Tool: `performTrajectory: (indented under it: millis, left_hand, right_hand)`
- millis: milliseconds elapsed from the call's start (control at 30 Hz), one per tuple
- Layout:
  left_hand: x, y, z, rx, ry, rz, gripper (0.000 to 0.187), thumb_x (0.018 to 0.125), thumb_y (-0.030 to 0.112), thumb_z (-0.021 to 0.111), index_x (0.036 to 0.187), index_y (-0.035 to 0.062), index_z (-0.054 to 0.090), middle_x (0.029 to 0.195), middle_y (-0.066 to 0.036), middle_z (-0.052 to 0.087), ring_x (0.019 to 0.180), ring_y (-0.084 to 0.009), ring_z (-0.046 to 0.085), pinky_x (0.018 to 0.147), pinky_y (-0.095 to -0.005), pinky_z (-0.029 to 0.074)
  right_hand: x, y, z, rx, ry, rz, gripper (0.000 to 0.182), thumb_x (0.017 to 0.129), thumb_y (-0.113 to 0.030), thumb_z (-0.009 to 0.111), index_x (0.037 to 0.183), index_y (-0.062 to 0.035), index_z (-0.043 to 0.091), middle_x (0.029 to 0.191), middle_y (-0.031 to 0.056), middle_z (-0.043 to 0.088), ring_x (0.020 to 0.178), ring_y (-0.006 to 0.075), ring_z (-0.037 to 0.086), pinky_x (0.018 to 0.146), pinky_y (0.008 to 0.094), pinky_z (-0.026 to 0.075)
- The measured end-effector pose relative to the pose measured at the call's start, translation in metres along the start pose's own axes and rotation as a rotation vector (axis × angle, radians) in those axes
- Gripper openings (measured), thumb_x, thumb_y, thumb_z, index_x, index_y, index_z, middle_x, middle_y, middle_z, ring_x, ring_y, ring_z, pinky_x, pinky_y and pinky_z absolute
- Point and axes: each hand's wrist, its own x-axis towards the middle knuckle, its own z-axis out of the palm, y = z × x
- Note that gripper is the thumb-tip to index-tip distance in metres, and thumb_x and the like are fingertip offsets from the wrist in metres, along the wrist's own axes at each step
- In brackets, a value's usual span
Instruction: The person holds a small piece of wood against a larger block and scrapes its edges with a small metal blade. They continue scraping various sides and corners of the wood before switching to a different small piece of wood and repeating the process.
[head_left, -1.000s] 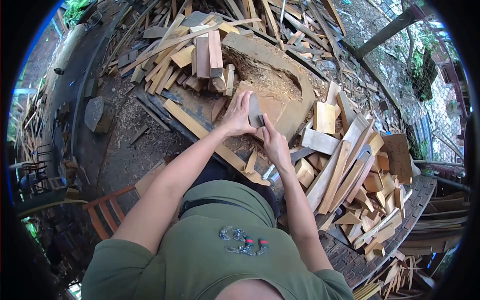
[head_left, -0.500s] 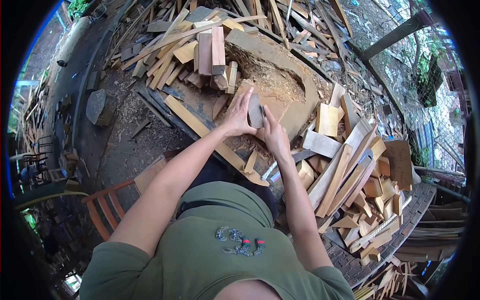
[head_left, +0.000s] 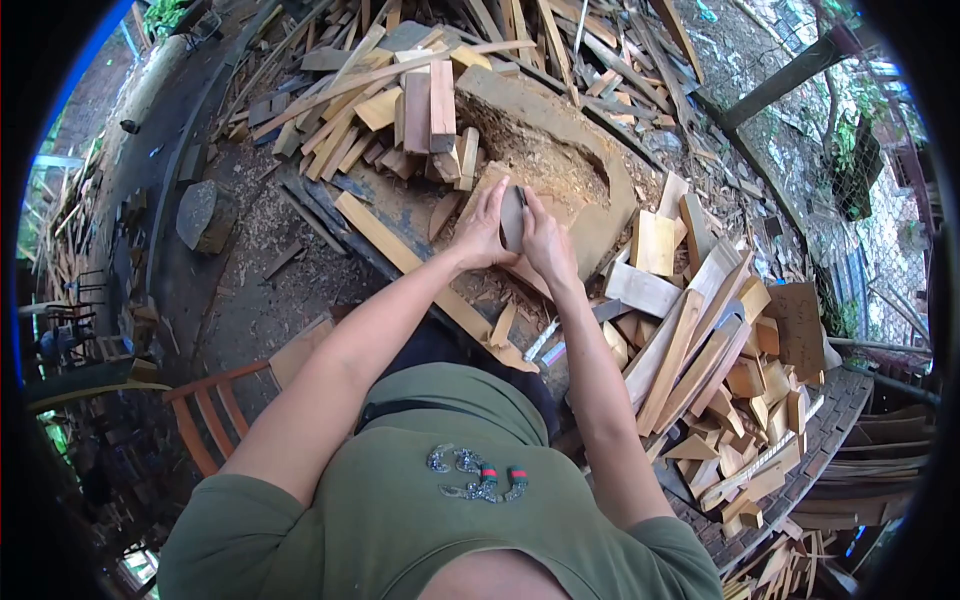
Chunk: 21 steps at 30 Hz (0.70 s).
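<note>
Between my hands is a small flat grey-brown wooden block (head_left: 512,218), tilted above the worn, hollowed timber slab (head_left: 605,232). My left hand (head_left: 484,232) grips it along the left side, thumb low and fingers reaching to the upper edge. On the right side, my right hand (head_left: 546,240) is closed with its fingertips at the block's upper right edge. A thin dark thing shows at those fingertips, too small to name. Beneath the hands lies a reddish-brown board (head_left: 528,276), partly hidden by them.
Stacked wooden blocks (head_left: 441,105) stand beyond my hands to the left. Many offcuts (head_left: 690,350) are heaped at the right, beside a brown cardboard piece (head_left: 798,325). A long plank (head_left: 385,240) lies along the near left edge. A slatted chair (head_left: 205,415) stands at lower left.
My right hand has slid upward along the block's right edge, its fingertips now near the top corner. My left hand keeps its grip, and the view has shifted slightly.
</note>
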Motion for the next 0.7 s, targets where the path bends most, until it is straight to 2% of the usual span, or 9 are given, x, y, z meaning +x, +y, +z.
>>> performTrajectory:
  millis: [233,300,367,433,467,500,567,600,700]
  left_hand:
    - [0.005,-0.007,-0.004,0.058,-0.093,-0.018,0.141,0.049,0.030,0.087,0.156,0.0171,-0.004,0.155,-0.020,0.019,0.143,-0.0405,0.026,0.117,-0.0449,0.031]
    - [0.013,-0.016,-0.008,0.075,-0.105,0.162,0.141,0.050,0.033,0.088,0.156,0.0129,-0.003,0.157,-0.022,0.014,0.146,-0.0402,0.020,0.119,-0.0445,0.026]
    - [0.028,-0.003,-0.041,0.093,-0.419,0.189,0.144,0.051,0.038,0.093,0.155,0.0047,-0.001,0.159,-0.027,0.006,0.150,-0.0380,0.007,0.121,-0.0419,0.017]
    - [0.037,0.005,-0.070,-0.077,-0.564,0.184,0.139,0.058,0.039,0.091,0.156,0.0058,-0.003,0.161,-0.025,-0.002,0.151,-0.0319,-0.003,0.122,-0.0408,0.010]
    - [0.034,0.012,-0.079,-0.254,-0.552,0.146,0.116,0.074,0.032,0.083,0.156,0.0066,0.005,0.161,-0.025,0.005,0.151,-0.0308,0.005,0.121,-0.0401,0.014]
    - [0.033,0.006,-0.067,-0.240,-0.572,0.150,0.116,0.074,0.032,0.083,0.156,0.0066,0.005,0.161,-0.025,0.005,0.151,-0.0308,0.005,0.121,-0.0401,0.014]
    - [0.036,-0.009,-0.026,-0.507,0.013,-0.122,0.081,0.091,0.024,0.066,0.155,0.0062,0.018,0.159,-0.022,0.022,0.148,-0.0290,0.020,0.119,-0.0376,0.020]
    - [0.028,0.020,-0.023,-0.254,0.131,-0.105,0.056,0.101,0.016,0.048,0.152,0.0054,0.029,0.153,-0.019,0.037,0.144,-0.0261,0.032,0.118,-0.0347,0.023]
    - [0.020,0.003,0.020,-0.065,0.248,0.058,0.047,0.102,0.019,0.040,0.147,0.0039,0.036,0.145,-0.019,0.045,0.137,-0.0291,0.040,0.114,-0.0375,0.029]
  right_hand:
    - [-0.071,0.006,-0.009,-0.112,-0.089,0.123,0.044,0.102,-0.028,0.040,0.146,-0.0185,0.043,0.105,0.0314,0.064,0.100,0.0498,0.060,0.088,0.0547,0.046]
    - [-0.082,0.014,-0.009,-0.125,-0.104,0.157,0.045,0.102,-0.027,0.040,0.147,-0.0198,0.042,0.104,0.0317,0.064,0.099,0.0503,0.060,0.086,0.0551,0.047]
    - [-0.082,0.027,-0.003,-0.011,-0.094,0.058,0.047,0.102,-0.026,0.040,0.149,-0.0207,0.037,0.102,0.0323,0.064,0.097,0.0509,0.060,0.084,0.0558,0.046]
    - [-0.083,0.032,0.002,0.027,-0.026,0.064,0.048,0.102,-0.026,0.040,0.150,-0.0204,0.035,0.101,0.0330,0.064,0.098,0.0510,0.060,0.084,0.0561,0.046]
    - [-0.084,0.033,0.005,0.052,0.025,0.067,0.049,0.102,-0.025,0.041,0.150,-0.0201,0.033,0.100,0.0336,0.064,0.098,0.0512,0.060,0.084,0.0564,0.045]
    - [-0.083,0.031,0.006,0.070,0.038,0.079,0.049,0.102,-0.025,0.041,0.150,-0.0201,0.033,0.100,0.0336,0.064,0.098,0.0512,0.060,0.084,0.0564,0.045]
    - [-0.075,0.022,0.007,0.121,0.016,0.114,0.049,0.102,-0.024,0.041,0.150,-0.0193,0.033,0.099,0.0348,0.063,0.099,0.0515,0.059,0.085,0.0570,0.044]
    - [-0.072,0.025,0.017,0.157,0.092,0.011,0.049,0.102,-0.023,0.041,0.150,-0.0188,0.033,0.098,0.0354,0.063,0.097,0.0523,0.059,0.084,0.0572,0.044]
    - [-0.068,0.014,0.026,0.212,0.023,0.051,0.050,0.101,-0.023,0.042,0.151,-0.0176,0.033,0.097,0.0355,0.063,0.094,0.0524,0.060,0.083,0.0567,0.046]
